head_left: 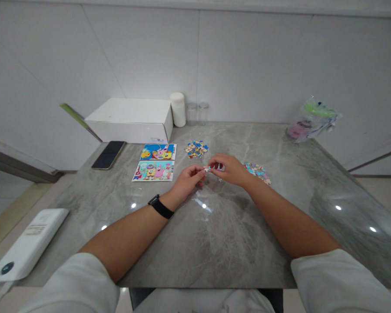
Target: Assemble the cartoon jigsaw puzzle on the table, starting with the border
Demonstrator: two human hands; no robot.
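Small light-coloured jigsaw puzzle pieces (207, 168) are pinched between my two hands over the middle of the table. My left hand (188, 182), below a black watch band, grips them from the left with thumb and fingers. From the right, my right hand (230, 169) holds them with bent fingers; the exact number of pieces is too small to make out. Just behind my hands lies a pile of blue and yellow puzzle pieces (196, 149). A pile of pink and teal puzzle pieces (258, 172) is partly hidden by my right hand. Two cartoon picture cards, a blue one (158, 152) and a pastel one (154, 171), lie at left.
On the grey table (195, 252), a phone (109, 155) lies left of the cards. A white box (130, 121), white bottle (178, 109) and two clear glasses (197, 114) stand behind. A plastic bag (309, 121) sits back right, a white device (29, 243) front left.
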